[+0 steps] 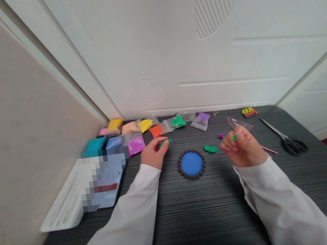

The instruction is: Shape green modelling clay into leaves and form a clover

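- One green piece [165,142] sits pinched in your left hand [154,153].
- Your right hand [243,147] pinches a green bit [236,138].
- Blue disc [192,163] lies between them.

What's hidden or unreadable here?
Head view, all items:
- Green piece in left hand: partly behind fingers.
- Green bit in right hand: mostly behind fingers.
- Pink rod: one end behind right hand.
- Protractor: markings too small.
- Light-blue flat item: surface pixelated.
- Sleeves: cut by bottom edge.
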{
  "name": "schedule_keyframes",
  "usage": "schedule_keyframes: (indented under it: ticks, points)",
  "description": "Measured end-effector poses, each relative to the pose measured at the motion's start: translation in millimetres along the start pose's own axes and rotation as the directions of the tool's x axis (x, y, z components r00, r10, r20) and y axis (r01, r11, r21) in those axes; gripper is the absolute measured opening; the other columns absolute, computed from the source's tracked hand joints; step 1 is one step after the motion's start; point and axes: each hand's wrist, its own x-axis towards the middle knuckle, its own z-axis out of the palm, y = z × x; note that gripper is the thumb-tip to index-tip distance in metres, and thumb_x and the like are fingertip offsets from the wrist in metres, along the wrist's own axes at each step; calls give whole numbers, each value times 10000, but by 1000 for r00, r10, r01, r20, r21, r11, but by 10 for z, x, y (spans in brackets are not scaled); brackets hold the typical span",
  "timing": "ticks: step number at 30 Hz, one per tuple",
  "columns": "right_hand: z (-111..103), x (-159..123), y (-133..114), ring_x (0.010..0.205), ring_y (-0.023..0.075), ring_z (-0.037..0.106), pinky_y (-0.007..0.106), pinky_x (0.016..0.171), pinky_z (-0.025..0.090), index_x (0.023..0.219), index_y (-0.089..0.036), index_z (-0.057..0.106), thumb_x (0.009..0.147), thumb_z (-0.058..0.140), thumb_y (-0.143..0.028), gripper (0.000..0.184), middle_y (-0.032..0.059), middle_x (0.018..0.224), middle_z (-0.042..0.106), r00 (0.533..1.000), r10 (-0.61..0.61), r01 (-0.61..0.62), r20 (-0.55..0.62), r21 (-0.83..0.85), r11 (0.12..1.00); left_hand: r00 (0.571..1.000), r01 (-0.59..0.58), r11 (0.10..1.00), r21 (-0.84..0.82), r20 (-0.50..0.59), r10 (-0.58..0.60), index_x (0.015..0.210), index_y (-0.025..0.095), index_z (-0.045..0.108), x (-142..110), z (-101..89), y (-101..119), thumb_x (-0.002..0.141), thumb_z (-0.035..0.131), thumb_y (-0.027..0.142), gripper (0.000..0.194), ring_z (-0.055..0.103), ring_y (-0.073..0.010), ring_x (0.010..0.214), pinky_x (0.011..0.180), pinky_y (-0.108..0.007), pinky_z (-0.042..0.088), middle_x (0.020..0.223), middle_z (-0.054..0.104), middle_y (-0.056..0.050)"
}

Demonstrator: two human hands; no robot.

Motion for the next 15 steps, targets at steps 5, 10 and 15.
schedule_keyframes:
  ticks: [5, 10, 15]
  points:
    - [-128, 43, -68, 476, 41, 439, 201, 484, 385, 655, -227, 535, 669, 644, -345, 162, -73, 529, 469, 995, -4, 8, -101, 35, 999, 1000, 18, 998, 66, 14, -19, 831, 147, 631, 11, 0, -3, 634, 600, 378, 306, 540, -140, 612, 560, -247, 411, 685, 628, -34]
    - [-144, 36, -81, 632, 42, 578, 193, 629, 492, 828, -240, 610, 697, 628, -289, 142, -42, 740, 626, 974, 79, -84, -212, -15, 996, 999, 21, 995, 103, 28, -24, 833, 144, 631, 5, 2, 17, 634, 596, 391, 320, 542, -138, 610, 564, -249, 413, 699, 638, -38]
    - [-72, 18, -69, 823, 52, 608, 156, 748, 500, 891, -247, 611, 633, 673, -138, 287, -46, 864, 660, 970, 44, -44, -240, 2, 999, 999, 18, 992, 123, 39, -23, 833, 145, 633, 0, 0, 32, 640, 590, 395, 319, 540, -138, 611, 577, -251, 413, 685, 635, -35]
